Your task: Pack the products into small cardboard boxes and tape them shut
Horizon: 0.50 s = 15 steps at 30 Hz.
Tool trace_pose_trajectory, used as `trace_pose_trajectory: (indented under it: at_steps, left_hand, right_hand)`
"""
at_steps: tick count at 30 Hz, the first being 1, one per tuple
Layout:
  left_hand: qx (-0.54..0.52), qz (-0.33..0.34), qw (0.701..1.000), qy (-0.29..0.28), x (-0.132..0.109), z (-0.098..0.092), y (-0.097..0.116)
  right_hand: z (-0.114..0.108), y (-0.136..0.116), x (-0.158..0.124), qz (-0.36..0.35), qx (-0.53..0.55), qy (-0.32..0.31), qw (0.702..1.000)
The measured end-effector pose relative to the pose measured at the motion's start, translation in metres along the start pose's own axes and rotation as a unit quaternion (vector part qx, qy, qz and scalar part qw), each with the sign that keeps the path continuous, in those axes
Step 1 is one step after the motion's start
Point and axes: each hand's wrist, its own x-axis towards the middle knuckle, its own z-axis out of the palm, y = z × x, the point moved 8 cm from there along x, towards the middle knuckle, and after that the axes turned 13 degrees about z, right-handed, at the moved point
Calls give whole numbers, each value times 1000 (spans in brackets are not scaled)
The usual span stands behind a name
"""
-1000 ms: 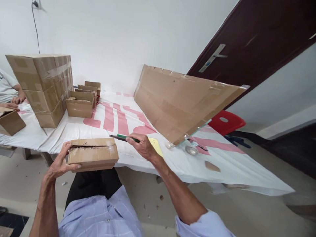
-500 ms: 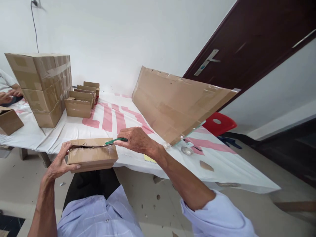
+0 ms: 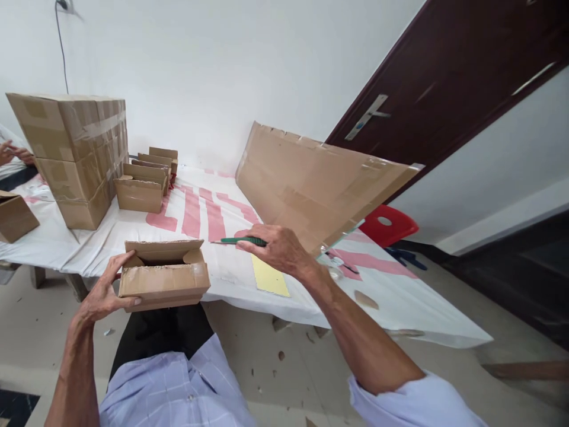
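A small brown cardboard box [image 3: 164, 283] sits at the table's front edge with its top flaps parted. My left hand [image 3: 101, 290] grips its left end, thumb on the front side and fingers toward the back. To the right of the box, my right hand [image 3: 280, 246] is closed around a green-handled craft knife [image 3: 242, 241], whose thin tip points left, apart from the box. Below that hand a yellow sheet [image 3: 271, 276] lies on the table. What is inside the box is hidden by its front wall.
Stacked taped cartons [image 3: 84, 160] stand at left, beside several open small boxes [image 3: 140, 194]. A large cardboard sheet [image 3: 320, 178] leans at the back right. Clear tape [image 3: 335, 273] lies near it. A red chair [image 3: 386, 224] stands beyond. At far left are another person's hands [image 3: 15, 153].
My right hand has drawn the knife away from the box, up and to the right. The box's top flaps have come apart, and the yellow sheet shows more.
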Motion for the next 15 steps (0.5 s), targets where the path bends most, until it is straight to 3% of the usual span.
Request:
trace_pose_trajectory:
  at_steps: [2,6,9,12,15]
  left_hand:
    - [4,2,1000,-3,0,0,-1]
    - [14,-4,1000,-5,-2,1,-4]
    - [21,-12,1000,-5,-1,2,-4]
    - [8,-25,1000,4,1,2,-4]
    - [-1,-36,999,12,6,4,-6]
  right_hand:
    - [28,21,-12,56,30,12,998]
    - [121,44,-41,193,45,-17,980]
    - [164,44,-50,220,69,5,973]
    - [168,38,-41,211,95,19,973]
    - [137,15,-25,150,182,45,971]
